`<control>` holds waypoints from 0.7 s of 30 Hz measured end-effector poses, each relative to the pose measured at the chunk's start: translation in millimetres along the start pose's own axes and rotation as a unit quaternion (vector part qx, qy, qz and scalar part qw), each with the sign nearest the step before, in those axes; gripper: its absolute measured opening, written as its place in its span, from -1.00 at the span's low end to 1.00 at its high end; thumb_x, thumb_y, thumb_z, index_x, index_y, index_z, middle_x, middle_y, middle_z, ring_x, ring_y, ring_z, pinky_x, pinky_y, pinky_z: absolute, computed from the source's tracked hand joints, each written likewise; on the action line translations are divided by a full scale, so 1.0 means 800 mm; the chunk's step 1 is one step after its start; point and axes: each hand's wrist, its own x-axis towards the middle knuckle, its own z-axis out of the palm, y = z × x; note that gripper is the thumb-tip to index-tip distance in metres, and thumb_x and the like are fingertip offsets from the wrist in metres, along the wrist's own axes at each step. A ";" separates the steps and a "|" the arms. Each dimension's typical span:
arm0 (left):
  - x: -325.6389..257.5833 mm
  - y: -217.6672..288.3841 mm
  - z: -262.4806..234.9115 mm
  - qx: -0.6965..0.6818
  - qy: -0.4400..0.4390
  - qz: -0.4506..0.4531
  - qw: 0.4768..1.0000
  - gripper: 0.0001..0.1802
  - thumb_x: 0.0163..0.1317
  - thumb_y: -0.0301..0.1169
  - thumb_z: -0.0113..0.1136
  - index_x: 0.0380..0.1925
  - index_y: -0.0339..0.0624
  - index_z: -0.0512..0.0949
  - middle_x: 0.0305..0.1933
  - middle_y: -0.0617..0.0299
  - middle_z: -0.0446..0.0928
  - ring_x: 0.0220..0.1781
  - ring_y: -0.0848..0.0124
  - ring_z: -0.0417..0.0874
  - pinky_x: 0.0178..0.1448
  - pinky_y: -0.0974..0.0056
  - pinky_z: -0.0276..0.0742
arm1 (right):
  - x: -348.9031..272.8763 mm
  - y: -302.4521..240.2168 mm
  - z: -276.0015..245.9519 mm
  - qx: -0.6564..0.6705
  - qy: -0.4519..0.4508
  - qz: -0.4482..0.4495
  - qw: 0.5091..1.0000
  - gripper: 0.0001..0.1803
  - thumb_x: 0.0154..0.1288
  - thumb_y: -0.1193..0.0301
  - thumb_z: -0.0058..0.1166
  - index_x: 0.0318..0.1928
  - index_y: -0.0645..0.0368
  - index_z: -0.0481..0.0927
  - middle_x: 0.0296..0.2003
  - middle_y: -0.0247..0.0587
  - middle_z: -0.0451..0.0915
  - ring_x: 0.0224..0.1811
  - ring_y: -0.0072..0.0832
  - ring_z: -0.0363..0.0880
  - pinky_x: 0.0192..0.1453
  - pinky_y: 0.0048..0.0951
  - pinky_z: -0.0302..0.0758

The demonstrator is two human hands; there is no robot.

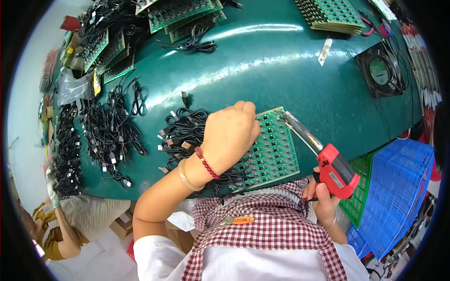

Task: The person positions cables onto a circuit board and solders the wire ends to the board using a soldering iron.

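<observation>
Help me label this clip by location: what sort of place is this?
Most likely an electronics assembly workshop: the right hand holds a red soldering gun by a green circuit-board panel, and piles of black USB cables lie on the workbench.

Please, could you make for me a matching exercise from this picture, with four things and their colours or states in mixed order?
Things:
1. soldering gun
2. fan
3. apron
4. table

Colours or states:
A. checked, dark red and white
B. dark green
C. held in the right hand
D. black, with a green centre

Pairs: 1-C, 2-D, 3-A, 4-B
</observation>
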 end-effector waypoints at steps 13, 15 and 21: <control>0.141 -0.133 -0.116 0.164 0.265 -0.108 0.944 -0.47 0.33 0.04 -0.01 -0.24 -0.32 0.45 -0.36 -0.15 0.59 -0.28 -0.10 0.65 -0.18 -0.04 0.59 | 0.013 -0.016 -0.001 0.029 0.064 -0.047 0.996 -0.52 0.41 0.20 -0.05 0.12 0.34 0.31 -0.62 -0.29 0.36 -0.67 -0.57 0.30 -0.56 -0.50 0.39; 0.143 -0.139 -0.091 0.146 0.286 -0.044 0.946 -0.53 0.34 -0.03 0.00 -0.26 -0.31 0.50 -0.30 -0.19 0.58 -0.25 -0.12 0.64 -0.13 -0.06 0.58 | 0.011 -0.017 -0.001 0.028 0.070 -0.053 0.996 -0.52 0.41 0.21 -0.05 0.12 0.34 0.31 -0.62 -0.29 0.36 -0.67 -0.58 0.31 -0.56 -0.51 0.39; 0.094 -0.128 -0.108 -0.245 0.310 0.062 0.916 -0.87 0.32 -0.51 0.06 -0.24 -0.33 0.56 -0.18 0.11 0.64 -0.15 0.39 0.63 0.00 0.38 0.49 | 0.009 -0.011 -0.010 0.045 0.085 -0.040 0.995 -0.55 0.41 0.24 -0.05 0.11 0.35 0.31 -0.60 -0.29 0.37 -0.67 -0.59 0.31 -0.56 -0.51 0.40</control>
